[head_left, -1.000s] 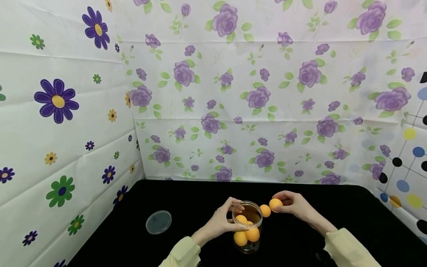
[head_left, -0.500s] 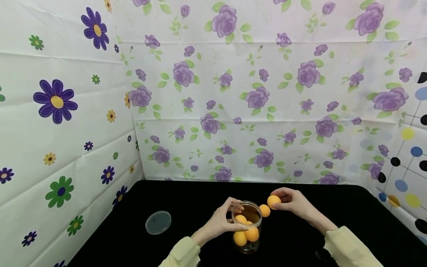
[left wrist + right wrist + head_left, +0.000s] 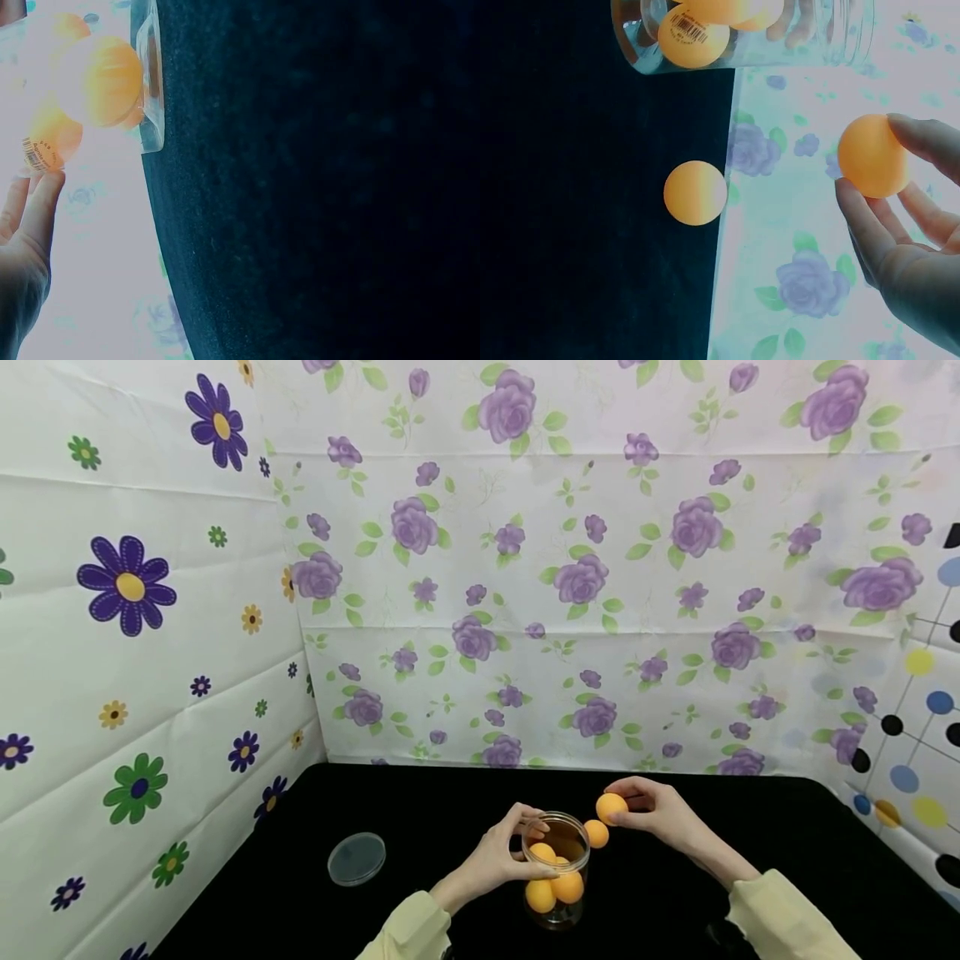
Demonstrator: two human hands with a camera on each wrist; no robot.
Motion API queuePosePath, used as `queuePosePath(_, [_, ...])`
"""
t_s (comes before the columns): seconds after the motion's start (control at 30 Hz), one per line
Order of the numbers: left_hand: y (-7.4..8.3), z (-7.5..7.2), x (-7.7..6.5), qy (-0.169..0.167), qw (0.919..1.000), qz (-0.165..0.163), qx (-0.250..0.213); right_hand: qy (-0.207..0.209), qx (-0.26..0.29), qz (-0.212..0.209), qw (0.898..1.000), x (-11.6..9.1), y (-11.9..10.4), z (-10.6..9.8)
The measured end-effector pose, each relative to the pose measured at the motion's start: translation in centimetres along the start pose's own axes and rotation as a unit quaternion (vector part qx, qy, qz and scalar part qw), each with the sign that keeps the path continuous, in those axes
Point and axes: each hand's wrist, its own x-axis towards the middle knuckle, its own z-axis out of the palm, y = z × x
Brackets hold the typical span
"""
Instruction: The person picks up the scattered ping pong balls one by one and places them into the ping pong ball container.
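Observation:
My left hand [image 3: 491,857] grips a clear jar [image 3: 555,923] near its open mouth, fingers behind and thumb across the front. Several orange ping-pong balls [image 3: 567,887] lie in the jar; a printed barcode shows on one ball [image 3: 694,36] in the right wrist view. To the jar's right, my right hand [image 3: 663,814] pinches another orange ping-pong ball [image 3: 611,808] between thumb and fingertips, raised above the table. One more loose ball [image 3: 597,834] rests on the black cloth just beside the jar, below the held one.
A round clear lid [image 3: 357,860] lies flat on the black-covered table [image 3: 435,806], left of the jar. Flower-printed sheets [image 3: 525,677] stand behind the table and along its left side, with a dotted sheet [image 3: 911,752] on the right.
My right hand has shifted slightly up and to the left with the pinched ball. The left hand, jar, lid and loose ball stay where they were.

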Motion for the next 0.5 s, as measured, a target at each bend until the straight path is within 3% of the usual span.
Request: queuePosePath(0.5, [-0.02, 0.0, -0.04, 0.0, 1.0, 0.0, -0.002, 0.006, 0.011, -0.009, 1.0, -0.02, -1.02, 0.64])
